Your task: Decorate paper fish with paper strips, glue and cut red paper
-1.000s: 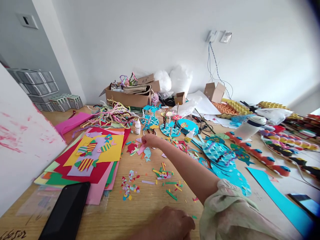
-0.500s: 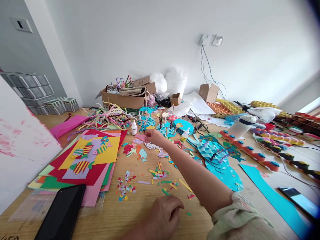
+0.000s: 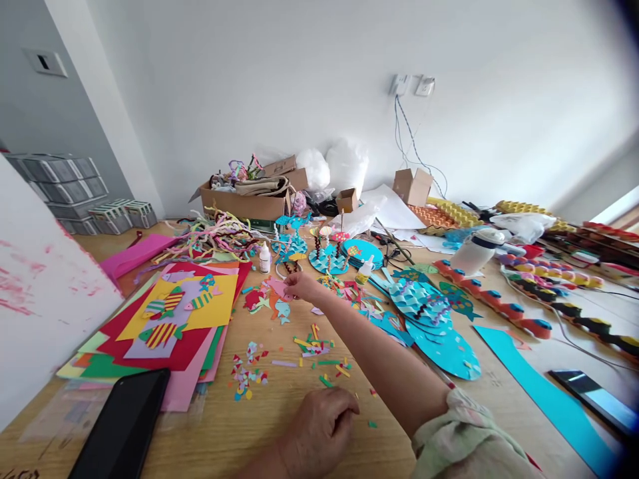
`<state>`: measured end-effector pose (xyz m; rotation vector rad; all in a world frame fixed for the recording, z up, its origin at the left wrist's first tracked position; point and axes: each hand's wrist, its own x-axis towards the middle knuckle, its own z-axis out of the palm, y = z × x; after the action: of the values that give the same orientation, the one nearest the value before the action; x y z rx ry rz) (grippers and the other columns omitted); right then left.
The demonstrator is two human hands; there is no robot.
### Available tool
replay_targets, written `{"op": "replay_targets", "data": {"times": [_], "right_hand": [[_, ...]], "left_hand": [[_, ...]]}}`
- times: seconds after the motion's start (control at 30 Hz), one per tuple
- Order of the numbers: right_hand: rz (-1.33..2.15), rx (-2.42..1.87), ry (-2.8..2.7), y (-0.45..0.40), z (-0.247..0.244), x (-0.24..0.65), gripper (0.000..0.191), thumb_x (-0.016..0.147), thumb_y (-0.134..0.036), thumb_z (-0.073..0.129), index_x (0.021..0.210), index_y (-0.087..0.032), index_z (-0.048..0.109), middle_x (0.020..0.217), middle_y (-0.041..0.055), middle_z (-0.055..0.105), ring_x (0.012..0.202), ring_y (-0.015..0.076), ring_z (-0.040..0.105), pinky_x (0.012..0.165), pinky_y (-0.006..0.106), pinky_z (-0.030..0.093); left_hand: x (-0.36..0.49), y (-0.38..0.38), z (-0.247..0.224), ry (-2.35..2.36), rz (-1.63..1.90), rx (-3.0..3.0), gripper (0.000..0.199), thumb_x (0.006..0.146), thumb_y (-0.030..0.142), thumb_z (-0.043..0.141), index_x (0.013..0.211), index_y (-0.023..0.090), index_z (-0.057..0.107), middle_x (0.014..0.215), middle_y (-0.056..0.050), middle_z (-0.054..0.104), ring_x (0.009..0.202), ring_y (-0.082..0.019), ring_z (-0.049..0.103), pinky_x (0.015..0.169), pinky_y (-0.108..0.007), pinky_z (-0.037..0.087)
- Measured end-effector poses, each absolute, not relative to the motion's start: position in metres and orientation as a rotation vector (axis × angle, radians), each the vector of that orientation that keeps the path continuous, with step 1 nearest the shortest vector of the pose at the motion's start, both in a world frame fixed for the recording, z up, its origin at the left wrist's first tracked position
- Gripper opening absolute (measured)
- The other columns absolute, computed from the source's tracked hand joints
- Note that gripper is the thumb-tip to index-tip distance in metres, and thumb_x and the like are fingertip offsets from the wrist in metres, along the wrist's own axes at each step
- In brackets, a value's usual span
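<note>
My right hand (image 3: 301, 286) reaches forward over a small pile of paper fish, its fingers pinched on a pink paper fish (image 3: 277, 287). An orange and a blue paper fish (image 3: 283, 310) lie just below it, with red paper pieces (image 3: 254, 299) to their left. Near the front edge, my left hand (image 3: 322, 426) rests on the wooden table with its fingers curled; nothing shows in them. Small cut paper scraps (image 3: 250, 372) and thin strips (image 3: 312, 346) lie between the two hands.
Colored paper sheets (image 3: 200, 352) with striped fish are at left, beside a black phone (image 3: 122, 426). A glue bottle (image 3: 264, 258) stands beyond the fish. Blue woven paper pieces (image 3: 419, 299), a jar (image 3: 474, 253) and egg-carton strips (image 3: 504, 306) are at right.
My right hand has moved slightly nearer and left with the pink fish, and the white outlined fish beside it no longer shows. My left hand stays curled in nearly the same place.
</note>
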<state>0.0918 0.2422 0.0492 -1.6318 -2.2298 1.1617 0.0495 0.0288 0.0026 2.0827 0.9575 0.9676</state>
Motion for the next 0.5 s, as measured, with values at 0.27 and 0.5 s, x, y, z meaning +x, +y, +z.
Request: {"op": "replay_targets", "data": {"times": [0.27,0.5], "right_hand": [[1.161,-1.663,-2.261,0.246,0.043,0.072,0.030,0.088,-0.030,0.053,0.114,-0.016,0.054,0.115,0.0075,0.056,0.096,0.0205,0.058,0.079,0.040,0.050],[1.149,-1.685,-2.278,0.247,0.039,0.062,0.030,0.089,-0.030,0.052,0.115,-0.016,0.053,0.114,0.0076,0.056,0.095,0.0199,0.058,0.079,0.040,0.050]], "left_hand": [[0.051,0.029,0.000,0.935,0.887,2.121,0.030,0.068,-0.001,0.045,0.083,0.014,0.066,0.077,-0.007,0.071,0.073,-0.017,0.066,0.068,-0.022,0.047],[0.053,0.030,-0.003,0.944,0.815,2.134,0.033,0.065,-0.002,0.045,0.084,0.013,0.067,0.079,-0.007,0.072,0.075,-0.018,0.066,0.069,-0.023,0.049]]}}
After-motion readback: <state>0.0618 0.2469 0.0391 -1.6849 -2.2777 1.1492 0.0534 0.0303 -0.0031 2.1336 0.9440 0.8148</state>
